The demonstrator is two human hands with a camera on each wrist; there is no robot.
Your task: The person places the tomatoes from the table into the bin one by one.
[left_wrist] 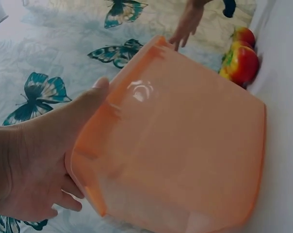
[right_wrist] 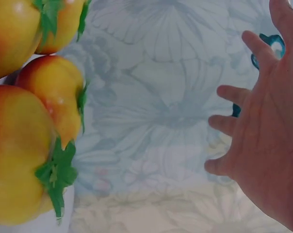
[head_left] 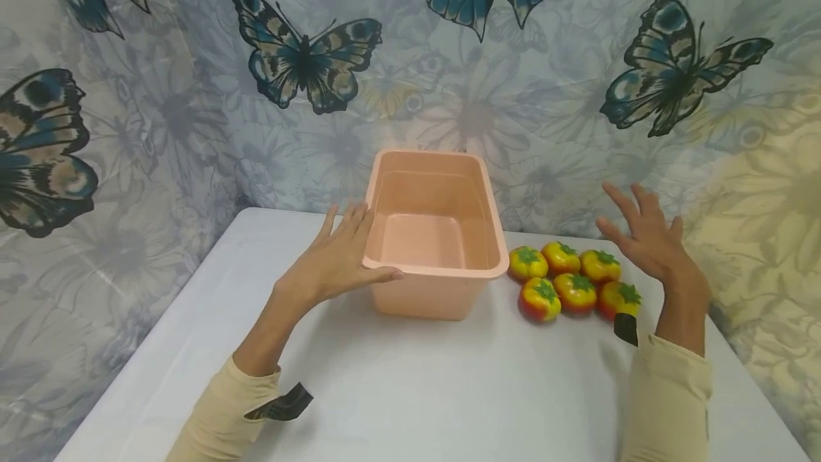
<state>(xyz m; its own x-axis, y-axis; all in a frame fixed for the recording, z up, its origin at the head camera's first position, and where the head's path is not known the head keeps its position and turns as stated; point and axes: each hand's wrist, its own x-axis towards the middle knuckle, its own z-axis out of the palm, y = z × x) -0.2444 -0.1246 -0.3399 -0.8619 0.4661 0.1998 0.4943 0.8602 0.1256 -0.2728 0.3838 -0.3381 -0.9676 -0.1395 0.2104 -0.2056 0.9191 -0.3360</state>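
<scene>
A peach-coloured plastic tub (head_left: 420, 294) stands upright at the back of the table, with nothing inside it. My left hand (head_left: 333, 262) is at its front left corner, fingers extended along the left side and thumb stretched along the front rim. In the left wrist view, that hand (left_wrist: 44, 150) lies right at the tub's rim (left_wrist: 81, 170). My right hand (head_left: 651, 237) is raised with fingers spread and holds nothing. Below and left of it, several red-and-yellow persimmons (head_left: 575, 293) with green leafy caps sit in two rows. Up close in the right wrist view, persimmons (right_wrist: 18, 155) appear beside the spread hand (right_wrist: 268, 131).
The white table (head_left: 513, 391) extends in front of the tub. A butterfly-patterned cloth (head_left: 545, 91) hangs behind the table and along its sides. Dark straps (head_left: 285, 403) stick out from both sleeves.
</scene>
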